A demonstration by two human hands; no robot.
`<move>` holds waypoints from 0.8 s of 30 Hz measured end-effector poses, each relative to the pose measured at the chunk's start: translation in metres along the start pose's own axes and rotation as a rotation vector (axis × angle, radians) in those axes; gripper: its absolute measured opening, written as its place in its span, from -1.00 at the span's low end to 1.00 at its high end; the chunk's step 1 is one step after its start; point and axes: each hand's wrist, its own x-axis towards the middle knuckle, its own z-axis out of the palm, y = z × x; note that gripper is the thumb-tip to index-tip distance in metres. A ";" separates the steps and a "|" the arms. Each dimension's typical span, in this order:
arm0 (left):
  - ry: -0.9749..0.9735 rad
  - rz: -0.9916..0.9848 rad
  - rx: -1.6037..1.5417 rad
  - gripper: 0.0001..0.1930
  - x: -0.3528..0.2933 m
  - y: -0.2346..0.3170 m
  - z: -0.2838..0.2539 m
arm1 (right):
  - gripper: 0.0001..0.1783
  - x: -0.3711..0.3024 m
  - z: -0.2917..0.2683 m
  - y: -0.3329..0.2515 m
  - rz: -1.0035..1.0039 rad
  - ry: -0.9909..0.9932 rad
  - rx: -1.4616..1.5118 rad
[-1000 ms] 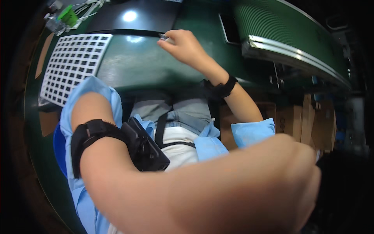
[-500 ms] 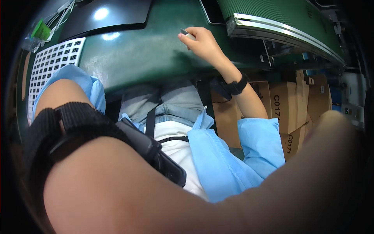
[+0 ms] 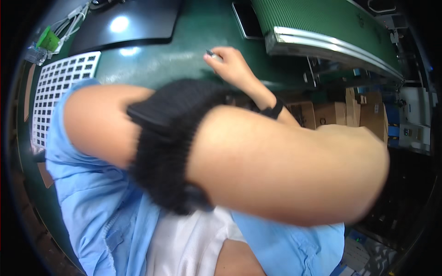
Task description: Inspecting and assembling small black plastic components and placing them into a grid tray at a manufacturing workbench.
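Note:
My left forearm crosses close in front of the view, with a black cuff (image 3: 170, 142) round it. At its right end my left hand (image 3: 357, 156) is large and blurred; its fingers cannot be made out. Beyond it, above the green table (image 3: 152, 69), my right hand (image 3: 228, 66) is closed round a small pen-like thing (image 3: 213, 54), white with a dark tip. That tip pokes out past the thumb to the left. A black band (image 3: 275, 110) circles my right wrist.
A dark flat panel (image 3: 129, 23) lies at the far left, by a white board with dark squares (image 3: 64, 83). Beside a phone (image 3: 247, 19), a green ridged conveyor (image 3: 322, 23) with a metal rail runs along the right. Cardboard boxes (image 3: 373, 117) stand below it.
My left forearm has swung up and now hides my lap and part of my right forearm. My right hand has shifted slightly down and left in view, still holding the pen-like thing.

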 end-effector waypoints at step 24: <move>0.835 0.022 -0.309 -0.75 0.066 -0.174 0.077 | -0.81 -0.032 -0.229 -0.019 0.021 0.339 -0.243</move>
